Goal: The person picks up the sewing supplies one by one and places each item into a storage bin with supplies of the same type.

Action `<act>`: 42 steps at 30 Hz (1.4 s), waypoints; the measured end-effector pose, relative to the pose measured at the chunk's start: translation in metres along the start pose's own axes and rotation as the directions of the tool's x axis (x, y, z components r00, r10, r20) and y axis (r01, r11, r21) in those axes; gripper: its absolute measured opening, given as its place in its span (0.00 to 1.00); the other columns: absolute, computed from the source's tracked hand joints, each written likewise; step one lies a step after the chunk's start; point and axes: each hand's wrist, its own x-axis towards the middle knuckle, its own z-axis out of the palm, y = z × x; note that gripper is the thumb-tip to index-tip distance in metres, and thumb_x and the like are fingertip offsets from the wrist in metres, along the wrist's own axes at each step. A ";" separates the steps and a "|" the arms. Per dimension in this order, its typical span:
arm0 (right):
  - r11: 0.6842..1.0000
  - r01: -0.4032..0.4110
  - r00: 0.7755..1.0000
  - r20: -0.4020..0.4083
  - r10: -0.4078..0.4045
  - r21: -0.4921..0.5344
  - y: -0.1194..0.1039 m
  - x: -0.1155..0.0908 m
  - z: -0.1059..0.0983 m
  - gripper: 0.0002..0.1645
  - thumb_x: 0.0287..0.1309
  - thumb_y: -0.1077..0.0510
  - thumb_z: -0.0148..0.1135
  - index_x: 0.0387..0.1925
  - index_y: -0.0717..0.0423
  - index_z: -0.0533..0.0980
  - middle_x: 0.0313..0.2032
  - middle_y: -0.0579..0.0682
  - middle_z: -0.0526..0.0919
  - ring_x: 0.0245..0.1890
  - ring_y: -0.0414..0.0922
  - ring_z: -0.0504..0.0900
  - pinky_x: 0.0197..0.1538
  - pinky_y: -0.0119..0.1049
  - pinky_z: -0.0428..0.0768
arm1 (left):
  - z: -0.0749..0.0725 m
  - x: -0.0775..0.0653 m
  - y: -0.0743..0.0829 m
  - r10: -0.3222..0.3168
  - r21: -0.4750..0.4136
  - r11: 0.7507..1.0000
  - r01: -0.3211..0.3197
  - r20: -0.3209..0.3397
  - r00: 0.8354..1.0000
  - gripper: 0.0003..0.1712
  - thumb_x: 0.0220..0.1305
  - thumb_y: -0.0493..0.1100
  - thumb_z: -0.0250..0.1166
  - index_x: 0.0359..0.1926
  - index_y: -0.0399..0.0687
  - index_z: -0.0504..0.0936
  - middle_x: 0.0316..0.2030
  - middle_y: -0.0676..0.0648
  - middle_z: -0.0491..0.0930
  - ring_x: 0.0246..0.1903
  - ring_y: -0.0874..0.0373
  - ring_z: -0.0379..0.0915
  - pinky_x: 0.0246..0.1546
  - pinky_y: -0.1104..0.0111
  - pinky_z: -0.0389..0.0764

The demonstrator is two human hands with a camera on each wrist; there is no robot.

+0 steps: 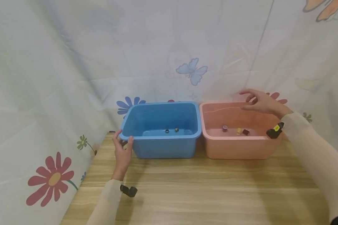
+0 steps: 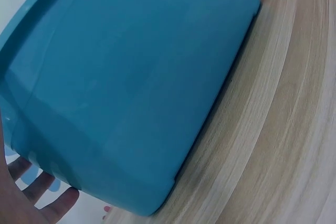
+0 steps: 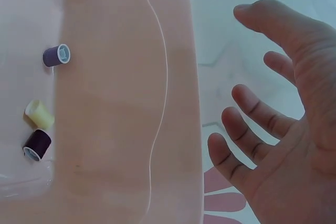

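Note:
My left hand [image 1: 123,154] holds the front left corner of a blue plastic bin [image 1: 164,147], thumb at the front and fingers along the side. Two small items lie on that bin's floor: a dark one [image 1: 167,131] and a brownish one [image 1: 176,129], too small to tell. Over the back rim of a pink bin [image 1: 242,148] hovers my right hand [image 1: 260,101], fingers spread and loosely bent, holding nothing. Inside the pink bin are a purple thread spool [image 3: 55,55], a pale yellow spool [image 3: 39,114] and a dark spool [image 3: 37,145].
Both bins stand side by side on a wood-grain table [image 1: 186,190]. Behind them hangs a pale curtain [image 1: 146,56] printed with flowers and butterflies. A thin white wavy line [image 3: 166,66] runs across the pink bin's inner back wall.

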 end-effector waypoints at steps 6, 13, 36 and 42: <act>1.000 0.012 1.000 -0.002 -0.012 -0.018 -0.002 -0.002 0.003 0.49 0.61 0.40 0.72 0.76 0.44 0.59 0.62 0.64 0.71 0.61 0.64 0.74 0.56 0.61 0.76 | 0.000 -0.001 -0.003 -0.002 0.005 1.000 0.002 0.001 1.000 0.38 0.74 0.61 0.60 0.75 0.69 0.52 0.70 0.38 0.67 0.61 0.41 0.69 0.58 0.42 0.70; 0.999 0.022 1.000 -0.004 -0.022 -0.033 -0.003 -0.001 0.003 0.48 0.62 0.42 0.72 0.77 0.45 0.59 0.61 0.65 0.70 0.61 0.65 0.73 0.56 0.63 0.75 | -0.001 0.000 0.004 -0.015 -0.009 1.000 0.015 0.015 1.000 0.39 0.75 0.58 0.60 0.77 0.65 0.51 0.72 0.36 0.64 0.63 0.39 0.68 0.57 0.42 0.71; 0.998 0.060 0.998 0.021 -0.060 0.007 -0.007 -0.012 0.005 0.50 0.65 0.43 0.69 0.80 0.43 0.54 0.69 0.64 0.65 0.66 0.66 0.69 0.59 0.66 0.72 | -0.025 0.012 0.024 0.019 0.080 0.996 -0.031 0.141 0.990 0.43 0.71 0.57 0.65 0.78 0.64 0.51 0.77 0.44 0.58 0.72 0.40 0.59 0.65 0.38 0.64; 0.996 0.088 0.996 -0.003 -0.088 0.022 -0.013 -0.025 0.005 0.51 0.67 0.43 0.68 0.81 0.41 0.50 0.76 0.61 0.56 0.71 0.67 0.62 0.62 0.71 0.66 | -0.030 0.020 0.043 0.079 0.273 0.953 -0.133 0.202 0.976 0.50 0.68 0.61 0.67 0.81 0.70 0.47 0.79 0.47 0.53 0.76 0.42 0.52 0.68 0.34 0.56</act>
